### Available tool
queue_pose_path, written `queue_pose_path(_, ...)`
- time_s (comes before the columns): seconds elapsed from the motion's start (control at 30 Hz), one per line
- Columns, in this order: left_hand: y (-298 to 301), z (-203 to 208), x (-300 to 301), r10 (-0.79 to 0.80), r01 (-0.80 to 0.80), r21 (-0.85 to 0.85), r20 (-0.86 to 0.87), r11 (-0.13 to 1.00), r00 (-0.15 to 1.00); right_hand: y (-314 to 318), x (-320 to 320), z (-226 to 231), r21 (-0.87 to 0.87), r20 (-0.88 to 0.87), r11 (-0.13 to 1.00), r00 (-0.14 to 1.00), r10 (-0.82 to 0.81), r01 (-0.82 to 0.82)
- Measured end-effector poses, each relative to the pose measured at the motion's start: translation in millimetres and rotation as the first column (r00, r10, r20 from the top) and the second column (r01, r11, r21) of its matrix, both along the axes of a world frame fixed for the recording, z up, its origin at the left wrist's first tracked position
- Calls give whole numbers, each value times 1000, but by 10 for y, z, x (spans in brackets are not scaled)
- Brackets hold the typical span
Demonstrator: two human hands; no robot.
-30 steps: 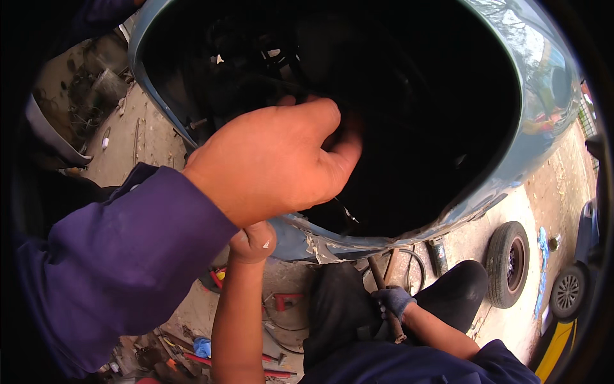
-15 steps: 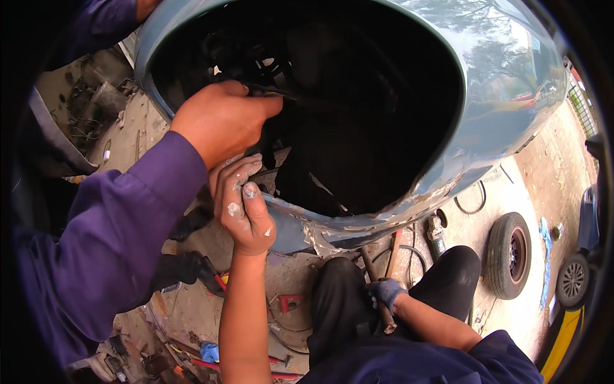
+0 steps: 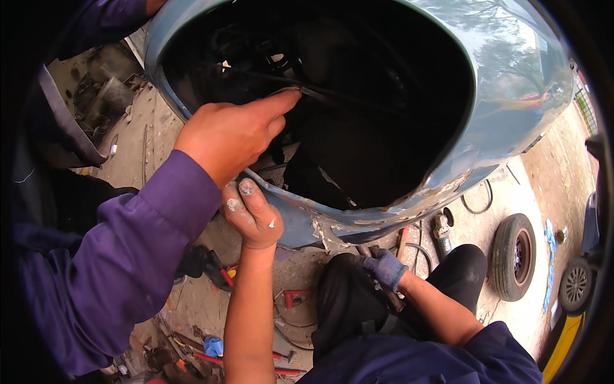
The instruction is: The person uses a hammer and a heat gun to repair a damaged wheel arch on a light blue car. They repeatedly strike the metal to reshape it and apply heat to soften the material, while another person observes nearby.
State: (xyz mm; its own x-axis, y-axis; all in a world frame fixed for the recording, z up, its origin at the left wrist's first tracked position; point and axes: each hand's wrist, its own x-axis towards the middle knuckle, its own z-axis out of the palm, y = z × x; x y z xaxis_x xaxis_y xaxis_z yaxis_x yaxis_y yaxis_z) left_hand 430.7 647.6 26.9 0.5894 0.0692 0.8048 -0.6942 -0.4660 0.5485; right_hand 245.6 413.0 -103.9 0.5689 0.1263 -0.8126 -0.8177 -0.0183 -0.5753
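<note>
A grey-blue car body panel (image 3: pixel 505 70) with a large dark wheel-arch opening fills the upper view. Its lower lip is crumpled, with flaking paint. My left hand (image 3: pixel 254 214), bare and spotted with white, grips that lip at the left, thumb uppermost; its other fingers are partly hidden. My right hand (image 3: pixel 385 269), in a grey-blue glove, is closed round a brown rod-like tool (image 3: pixel 393 301) between my knees; its far end is partly hidden by the panel. A co-worker's hand (image 3: pixel 227 134), purple-sleeved, reaches across from the left, index finger stretched into the opening beside a thin strip.
An angle grinder (image 3: pixel 441 232) with a dark cable lies beyond my right knee. A loose tyre (image 3: pixel 513 257) stands at the right, near a blue-and-yellow car (image 3: pixel 566 339). Tools and scraps litter the ground lower left, with a red-handled tool (image 3: pixel 295 298) by my left forearm.
The co-worker's hand has stretched its index finger farther into the opening. My left hand's fingers have gone from view behind the lip and sleeve. My right hand has moved up along the rod-like tool.
</note>
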Motion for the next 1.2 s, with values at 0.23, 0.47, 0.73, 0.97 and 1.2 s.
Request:
queue_pose_path(0.23,230,-305,108,361,-429,417,235,801,903,1,-318,-498,-2,-171,986,971,-166,168)
queue_pose_path(0.47,245,-433,103,309,-304,277,26,912,951,111,-251,-219,115,-155,976,974,-165,183)
queue_pose_path(0.73,174,-265,185,275,-273,143,9,951,961,-26,-61,-88,-202,210,978,973,95,-52)
queue_pose_path(0.97,167,-167,168,337,-326,192,-28,926,941,144,-482,-313,272,-183,938,969,-167,214)
queue_pose_path(1.2,224,-322,224,461,-508,412,216,756,861,90,-5,153,320,51,935,982,-180,155)
